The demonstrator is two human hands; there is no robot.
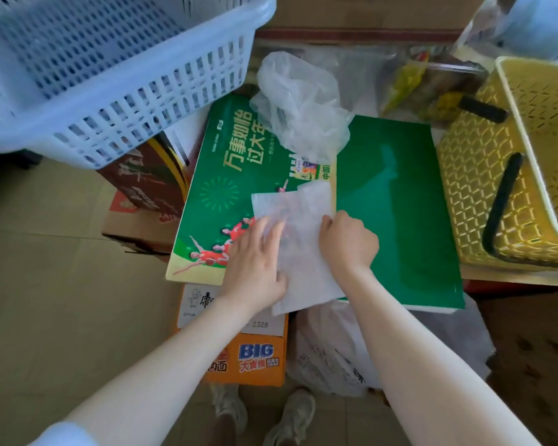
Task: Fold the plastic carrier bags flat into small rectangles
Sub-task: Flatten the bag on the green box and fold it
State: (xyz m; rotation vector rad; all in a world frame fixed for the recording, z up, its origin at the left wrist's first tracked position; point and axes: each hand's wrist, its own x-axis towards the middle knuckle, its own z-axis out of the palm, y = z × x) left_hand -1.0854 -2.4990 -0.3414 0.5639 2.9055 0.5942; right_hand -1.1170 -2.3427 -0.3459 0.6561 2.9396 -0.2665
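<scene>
At 9 o'clock from the work my left hand (253,252) lies flat on the bag I am folding (298,249), fingers straight and slightly spread, palm and fingertips pressing the left part of the plastic down onto the green carton (400,201) that serves as my table. The bag is a pale, translucent strip lying on the carton's near half, its near end hanging just over the carton's edge at 6 o'clock. Its long axis runs from 6 o'clock to 12 o'clock, leaning a little toward 1, and the far end, with a small notched corner, points away from me. At 3 o'clock of the strip my right hand (347,241) has its fingers curled at the right edge; I judge they pinch that edge, though the fingertips are hidden under the knuckles. To do this step well, I judge I should keep the left palm as an anchor, sweep the trapped air outward, then bring the edges together squarely and crease firmly, since thin plastic springs back. A crumpled clear bag (298,101), at 12 o'clock on the carton's far edge, waits unfolded.
</scene>
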